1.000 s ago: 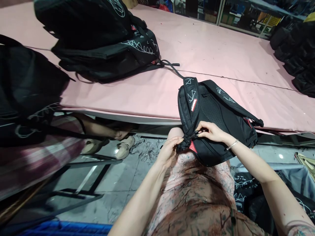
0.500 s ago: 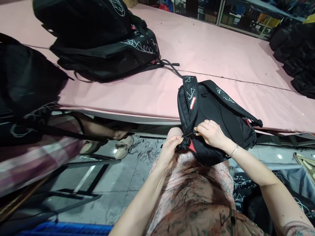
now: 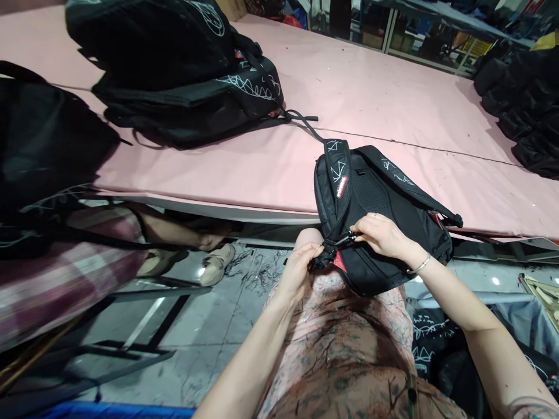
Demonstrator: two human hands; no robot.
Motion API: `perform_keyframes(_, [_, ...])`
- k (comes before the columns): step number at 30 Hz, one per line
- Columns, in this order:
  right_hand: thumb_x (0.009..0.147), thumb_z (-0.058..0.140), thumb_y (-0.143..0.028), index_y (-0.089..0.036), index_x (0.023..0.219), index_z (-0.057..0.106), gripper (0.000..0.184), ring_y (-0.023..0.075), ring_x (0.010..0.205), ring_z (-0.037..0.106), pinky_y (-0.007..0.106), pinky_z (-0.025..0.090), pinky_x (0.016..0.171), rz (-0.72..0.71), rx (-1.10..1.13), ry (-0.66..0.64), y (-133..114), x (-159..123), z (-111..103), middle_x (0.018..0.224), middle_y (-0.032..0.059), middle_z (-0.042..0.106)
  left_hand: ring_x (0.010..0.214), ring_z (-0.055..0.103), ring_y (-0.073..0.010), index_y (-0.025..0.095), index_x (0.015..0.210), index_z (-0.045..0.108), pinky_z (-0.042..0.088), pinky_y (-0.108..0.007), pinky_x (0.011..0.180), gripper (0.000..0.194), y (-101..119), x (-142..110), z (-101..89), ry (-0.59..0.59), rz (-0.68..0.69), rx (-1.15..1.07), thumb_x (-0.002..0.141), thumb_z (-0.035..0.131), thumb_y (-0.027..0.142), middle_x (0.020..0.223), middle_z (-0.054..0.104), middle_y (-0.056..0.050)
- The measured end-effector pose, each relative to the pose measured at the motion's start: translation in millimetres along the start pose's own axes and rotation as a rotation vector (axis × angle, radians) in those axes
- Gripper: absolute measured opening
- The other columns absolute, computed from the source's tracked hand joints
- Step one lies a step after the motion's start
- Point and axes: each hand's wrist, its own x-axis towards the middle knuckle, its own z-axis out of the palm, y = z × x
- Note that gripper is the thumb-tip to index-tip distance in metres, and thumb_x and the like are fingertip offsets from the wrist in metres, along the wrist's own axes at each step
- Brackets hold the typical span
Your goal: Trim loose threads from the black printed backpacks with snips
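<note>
A black backpack [image 3: 379, 215] with white line prints on its shoulder straps leans from the table edge onto my lap, back panel up. My left hand [image 3: 301, 262] is closed at its lower left corner, pinching bunched black strap webbing [image 3: 323, 261] beside a red patch. In my right hand [image 3: 381, 234], closed over the lower back panel, are small thread snips [image 3: 346, 238]. Their tips point left, at the webbing close to my left fingers. Whether the blades touch a thread is too small to tell.
More black backpacks [image 3: 187, 87] stand on the pink-covered table [image 3: 393, 105], and a dark pile [image 3: 519, 110] lies at its right end. Another person's leg [image 3: 174, 227] and a stool frame [image 3: 144, 343] are at left. A bin [image 3: 519, 308] holding printed black bags stands at my right.
My right hand has shifted slightly right with the thread snips, away from my left hand. My left hand stays at the strap webbing. The view has tilted a little.
</note>
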Motion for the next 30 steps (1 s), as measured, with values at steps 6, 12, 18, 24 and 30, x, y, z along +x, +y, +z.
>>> perform_keyframes(6, [0.092,0.041,-0.025,-0.016,0.096,0.057,0.018,0.0183,0.080,0.050,0.030,0.035,0.069,-0.038,-0.139,-0.072,-10,3,-7,0.087,0.0073,0.061,0.052,0.041,-0.0096,0.015,0.050,0.057,0.032,-0.022,0.053,0.015,0,-1,2.1,-0.013,0.030,0.019,0.057,0.065,0.026,0.051,0.050,0.003])
perform_keyframes(12, [0.091,0.042,-0.019,-0.018,0.088,0.059,0.017,0.0177,0.075,0.047,0.030,0.031,0.065,-0.104,-0.253,-0.094,-13,12,-12,0.083,0.0054,0.061,0.051,0.041,-0.0089,0.015,0.052,0.057,0.031,-0.021,0.053,0.014,-2,0,-1.1,-0.037,0.019,0.037,0.059,0.064,0.025,0.051,0.052,0.003])
perform_keyframes(18, [0.091,0.040,-0.016,-0.017,0.085,0.058,0.019,0.0173,0.073,0.046,0.030,0.031,0.065,-0.108,-0.196,-0.065,-8,8,-9,0.079,0.0048,0.060,0.050,0.039,-0.0082,0.014,0.051,0.056,0.030,-0.021,0.051,0.016,1,0,0.8,-0.043,0.004,0.014,0.057,0.065,0.026,0.049,0.050,0.004])
perform_keyframes(24, [0.092,0.040,-0.026,-0.016,0.089,0.056,0.019,0.0184,0.075,0.050,0.030,0.035,0.066,-0.012,-0.077,-0.020,-11,1,1,0.079,0.0065,0.060,0.050,0.042,-0.0083,0.013,0.051,0.057,0.031,-0.021,0.050,0.018,4,-1,1.8,-0.033,-0.029,-0.021,0.054,0.069,0.028,0.050,0.052,0.002])
perform_keyframes(30, [0.089,0.046,-0.026,-0.018,0.092,0.055,0.013,0.0155,0.075,0.055,0.029,0.043,0.070,0.256,0.315,0.180,-28,-1,14,0.082,0.0040,0.061,0.058,0.053,-0.0117,0.012,0.063,0.064,0.039,-0.022,0.055,0.023,4,-6,-2.1,-0.020,-0.087,-0.103,0.052,0.075,0.029,0.062,0.062,-0.002])
